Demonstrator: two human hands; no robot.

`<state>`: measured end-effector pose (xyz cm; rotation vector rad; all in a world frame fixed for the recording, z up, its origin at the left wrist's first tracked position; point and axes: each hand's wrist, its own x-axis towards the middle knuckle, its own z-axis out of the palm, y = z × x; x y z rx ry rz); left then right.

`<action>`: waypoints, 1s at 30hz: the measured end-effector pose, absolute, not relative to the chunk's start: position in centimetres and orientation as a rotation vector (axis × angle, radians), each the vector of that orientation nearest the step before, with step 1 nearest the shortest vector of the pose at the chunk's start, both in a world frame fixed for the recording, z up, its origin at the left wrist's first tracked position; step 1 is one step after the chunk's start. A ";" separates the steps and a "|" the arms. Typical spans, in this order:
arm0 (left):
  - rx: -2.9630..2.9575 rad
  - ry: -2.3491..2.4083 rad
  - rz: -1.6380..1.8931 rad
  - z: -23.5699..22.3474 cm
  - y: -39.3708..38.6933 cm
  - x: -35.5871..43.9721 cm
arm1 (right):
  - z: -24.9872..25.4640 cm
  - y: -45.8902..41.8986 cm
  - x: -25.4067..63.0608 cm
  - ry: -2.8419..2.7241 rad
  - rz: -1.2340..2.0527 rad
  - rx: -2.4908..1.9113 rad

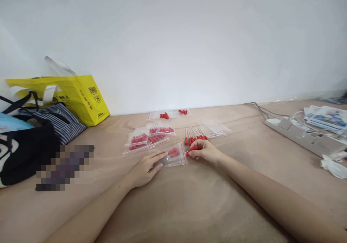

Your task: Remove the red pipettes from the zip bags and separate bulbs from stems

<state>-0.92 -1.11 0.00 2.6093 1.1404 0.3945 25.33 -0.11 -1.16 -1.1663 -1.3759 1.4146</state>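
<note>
My left hand [148, 168] lies on the near side of a clear zip bag [177, 160], its fingers stretched out over the plastic. Inside that bag are a few red pieces [173, 152]. At the bag's red-striped right edge, my right hand [204, 151] pinches a red-tipped stick [193, 148] between thumb and fingers. Just beyond the right hand, several pale sticks with red ends [192, 134] lie side by side in a row. Whether the held stick's pale end is within the bag mouth I cannot tell.
Filled zip bags [139, 138] overlap left of the loose sticks; more red-tipped bundles [164, 116] lie by the wall. Flat clear bags [215, 127] are at the right. A yellow bag [86, 98] and a black bag [29, 156] stand left; a power strip [303, 136] lies right.
</note>
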 end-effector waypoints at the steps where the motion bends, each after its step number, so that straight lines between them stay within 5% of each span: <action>1: 2.608 1.139 0.391 0.0 -1.1 -0.9 | -0.8 0.0 25.9 -1.376 1.377 -1.178; 8: 2.604 1.161 0.336 0.2 -1.3 -0.8 | 2.4 1.6 30.8 -1.391 0.818 -1.143; 17: 2.621 1.143 0.371 0.2 -1.2 -0.8 | -0.8 3.6 26.5 -1.718 0.116 -1.254; 30: 2.629 1.157 0.352 -0.1 -1.1 -0.9 | -2.3 3.9 25.4 -1.936 -0.104 -1.486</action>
